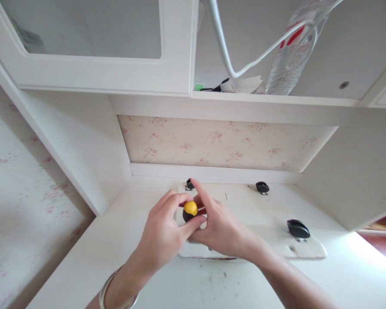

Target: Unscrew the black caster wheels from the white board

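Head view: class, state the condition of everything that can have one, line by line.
Yellow-and-black item: held
Left hand: fingers curled around it
Right hand: index finger extended
White panel: lying flat
Black casters: upturned
Bottle: on shelf, slanted in view
Cable: hanging, bent

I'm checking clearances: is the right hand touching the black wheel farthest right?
Apart: the head view shows bare white board between the right hand and that black wheel.
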Demonstrator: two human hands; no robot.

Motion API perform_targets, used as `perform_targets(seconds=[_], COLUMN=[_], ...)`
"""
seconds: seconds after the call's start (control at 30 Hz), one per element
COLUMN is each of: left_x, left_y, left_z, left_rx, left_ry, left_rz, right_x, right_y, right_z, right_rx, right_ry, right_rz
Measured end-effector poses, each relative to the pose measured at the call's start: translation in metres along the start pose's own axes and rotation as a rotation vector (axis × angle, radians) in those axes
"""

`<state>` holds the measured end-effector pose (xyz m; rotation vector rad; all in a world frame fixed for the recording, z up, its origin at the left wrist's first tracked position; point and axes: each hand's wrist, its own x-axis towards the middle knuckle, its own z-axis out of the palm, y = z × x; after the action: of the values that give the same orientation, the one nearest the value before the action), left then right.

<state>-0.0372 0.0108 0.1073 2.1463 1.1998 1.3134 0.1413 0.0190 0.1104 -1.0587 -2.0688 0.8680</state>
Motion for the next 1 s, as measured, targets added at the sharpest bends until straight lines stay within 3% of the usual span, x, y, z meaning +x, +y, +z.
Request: perform_targets(seconds=[0.07, 0.23, 0.3, 0.43, 0.5, 0.6, 0.67, 0.8, 0.87, 1.0], left_x=[-0.001, -0.003, 0.0, 0.004, 0.003, 0.0, 0.0, 0.003, 0.003, -0.001], left_y=[0.0, -0.001, -0.001, -0.003, -0.003, -0.002, 0.0, 0.001, 0.0, -0.001], left_z=[0.003, -0.006, -0.005, 0.005, 0.006, 0.0, -0.004, 0.001, 0.005, 0.002], left_rx=[0.014, -0.201, -0.165, 0.003, -0.051, -0.191, -0.214, -0.066, -0.042, -0.241], left_ry=[0.027, -0.313, -0.266, 0.031, -0.01, -0.203, -0.257, -0.042, 0.023, -0.185], left_rz=[-0.018, -0.034, -0.004, -0.023, -0.065, -0.103, -0.102, -0.124, -0.145, -0.136], right_x=[0.0, -0.001, -0.002, -0.001, 0.0, 0.0, 0.0, 0.001, 0.003, 0.005], right_y=[-0.001, 0.002, 0.0, -0.005, -0.004, -0.001, -0.001, -0.009, -0.011, -0.005], right_z=[0.0, -0.009, -0.009, -0.002, -0.004, -0.011, -0.013, -0.008, -0.005, -0.008], right_rx=[-0.018, 0.309, 0.243, -0.062, -0.026, 0.179, 0.209, -0.107, -0.121, 0.179], right_ry=[0.033, -0.183, -0.19, 0.007, 0.019, -0.106, -0.181, -0.039, 0.023, -0.141], right_rz=[0.012, -0.005, 0.014, 0.061, 0.065, 0.027, 0.013, 0.061, 0.064, -0.027])
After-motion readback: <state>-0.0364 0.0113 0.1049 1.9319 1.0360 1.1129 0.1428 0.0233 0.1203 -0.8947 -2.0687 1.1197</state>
